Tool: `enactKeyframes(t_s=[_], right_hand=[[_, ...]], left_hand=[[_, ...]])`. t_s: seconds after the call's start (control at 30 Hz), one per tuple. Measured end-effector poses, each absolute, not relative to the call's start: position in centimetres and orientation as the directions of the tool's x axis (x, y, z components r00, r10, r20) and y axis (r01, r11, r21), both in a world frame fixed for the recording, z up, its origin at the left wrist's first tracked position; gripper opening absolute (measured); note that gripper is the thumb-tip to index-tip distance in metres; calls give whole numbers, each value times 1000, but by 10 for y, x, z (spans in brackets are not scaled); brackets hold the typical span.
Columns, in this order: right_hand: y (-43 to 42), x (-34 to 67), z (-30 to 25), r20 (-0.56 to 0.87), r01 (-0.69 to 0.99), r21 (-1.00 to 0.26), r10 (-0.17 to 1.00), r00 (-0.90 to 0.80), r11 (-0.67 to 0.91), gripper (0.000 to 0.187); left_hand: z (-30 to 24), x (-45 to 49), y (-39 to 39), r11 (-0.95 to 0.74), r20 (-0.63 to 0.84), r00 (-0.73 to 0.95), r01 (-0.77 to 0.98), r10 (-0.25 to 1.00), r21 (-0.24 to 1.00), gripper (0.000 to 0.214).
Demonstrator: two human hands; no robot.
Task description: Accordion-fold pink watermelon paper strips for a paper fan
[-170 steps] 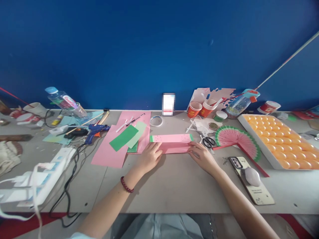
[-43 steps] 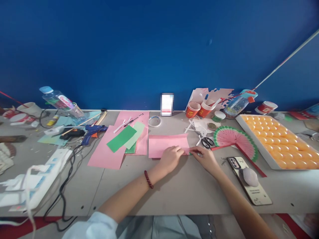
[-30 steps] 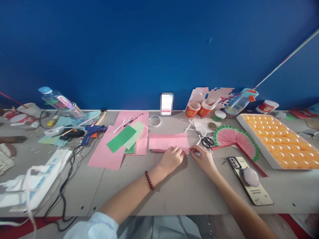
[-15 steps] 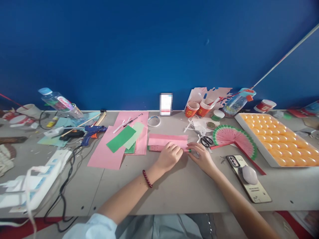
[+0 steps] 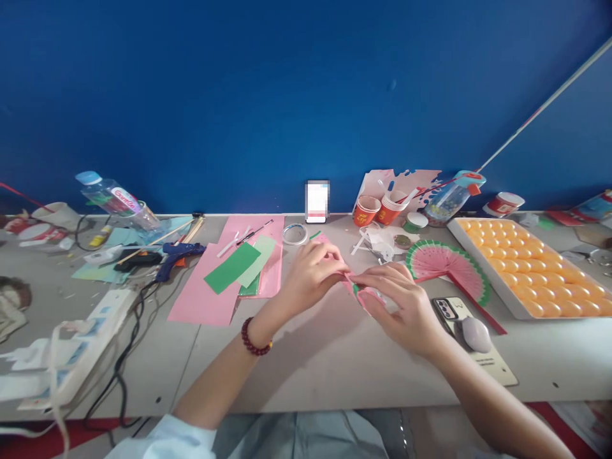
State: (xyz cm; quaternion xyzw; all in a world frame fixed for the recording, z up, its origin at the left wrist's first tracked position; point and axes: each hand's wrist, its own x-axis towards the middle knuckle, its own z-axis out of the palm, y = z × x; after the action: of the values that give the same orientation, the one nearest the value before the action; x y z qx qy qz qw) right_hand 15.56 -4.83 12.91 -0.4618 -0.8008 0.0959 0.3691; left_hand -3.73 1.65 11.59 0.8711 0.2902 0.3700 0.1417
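Note:
Both hands hold a strip of pink paper [image 5: 345, 284] with a green edge, raised a little off the table and turned at a slant. My left hand [image 5: 313, 271] pinches it from the left, and a red bead bracelet [image 5: 255, 338] circles that wrist. My right hand [image 5: 399, 306] grips the paper's other side, thumb below and fingers above. Much of the paper is hidden behind the fingers. Right of my right hand lies a finished-looking watermelon paper fan [image 5: 449, 264] with red sticks.
Pink sheets [image 5: 201, 299] and a green paper piece [image 5: 233, 266] lie at left, with a tape roll [image 5: 295, 234] behind. A blue glue gun [image 5: 174, 255] and power strip [image 5: 90, 344] are farther left. A phone [image 5: 495, 366], paper cups [image 5: 367, 210] and a tray of orange balls [image 5: 530, 271] stand right.
The pink paper has been lifted from the table and turned from lying lengthwise to a slant. Both hands have risen with it, and the right hand now covers the scissors' place.

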Motion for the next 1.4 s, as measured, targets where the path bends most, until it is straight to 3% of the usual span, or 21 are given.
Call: enactKeyframes(t_s=[0.1,0.2,0.37,0.5,0.67,0.8,1.03,1.27,1.4], right_hand=[[-46,152,150,410,607,-576,836,-365,547,31],[-36,149,166,333,561,-635,843,-422,532,29],[-13,141,179,307,540,-624,813,-495,565,19],[-3,138,175,290,554,-620,818,-497,556,15],[0,138,153,80,465,-843,917,-391,271,17],[-2,133,126,-115,296,-955,923,-366,-2,23],[-6,125,74,-215,163,-972,928,-306,-172,27],[-10,124,52,-204,73,-979,932,-301,-190,29],[-12,121,47,-176,69,-984,940,-291,-163,30]], left_hand=[[129,-51,20,-698,458,607,236,649,676,23],[130,-58,24,-582,398,648,87,649,808,25],[115,-52,26,-325,356,666,-176,656,929,28],[112,-45,19,-124,267,608,-267,748,956,34],[108,-58,14,265,-127,638,-125,759,956,36],[96,-74,20,412,-275,580,-115,767,904,39],[89,-78,21,166,-240,619,177,748,970,29],[87,-78,17,74,-210,689,221,694,972,32],[81,-75,18,75,-208,632,231,746,970,32]])
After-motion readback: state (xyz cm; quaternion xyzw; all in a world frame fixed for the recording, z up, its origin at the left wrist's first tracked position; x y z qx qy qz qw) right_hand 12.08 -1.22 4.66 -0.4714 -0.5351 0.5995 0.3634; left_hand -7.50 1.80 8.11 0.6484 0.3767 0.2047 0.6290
